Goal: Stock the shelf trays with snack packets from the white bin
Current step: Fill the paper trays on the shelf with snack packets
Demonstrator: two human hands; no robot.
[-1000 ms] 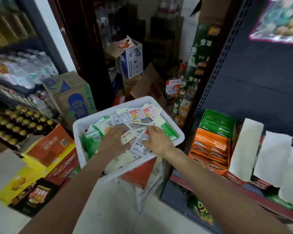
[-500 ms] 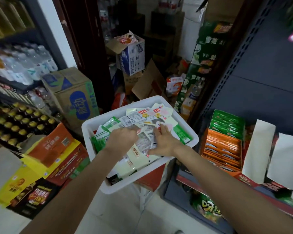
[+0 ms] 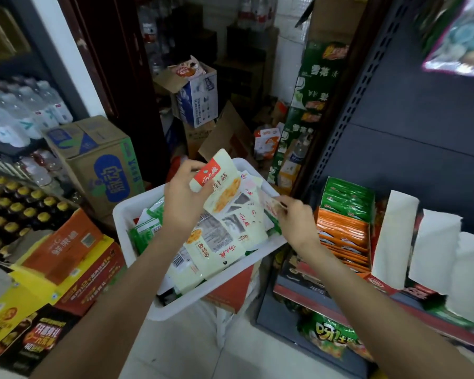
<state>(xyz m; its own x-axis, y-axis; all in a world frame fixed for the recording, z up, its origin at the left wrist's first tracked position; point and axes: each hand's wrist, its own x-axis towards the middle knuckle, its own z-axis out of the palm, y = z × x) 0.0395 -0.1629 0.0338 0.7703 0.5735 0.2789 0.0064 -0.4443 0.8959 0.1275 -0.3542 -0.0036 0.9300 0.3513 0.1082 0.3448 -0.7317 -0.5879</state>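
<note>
The left hand (image 3: 185, 199) has its fingers and thumb curled around a snack packet (image 3: 221, 184), lifted just above the white bin (image 3: 175, 305). The packet is a pale cream pouch with a red label across its top corner, printed characters, and a picture of orange-yellow food in the middle; it tilts with the red end toward the thumb. Directly under this hand lie more packets (image 3: 216, 242) of the same cream kind, heaped loosely, some face down showing grey print and barcodes, with green ones toward the bin's far-left side. The right hand (image 3: 296, 222) sits just right of that heap at the bin's edge, fingertips pinching a small pale packet with red print (image 3: 271, 205), blurred. Just right of it stands a shelf tray (image 3: 339, 231) with upright orange packets, green ones behind.
</note>
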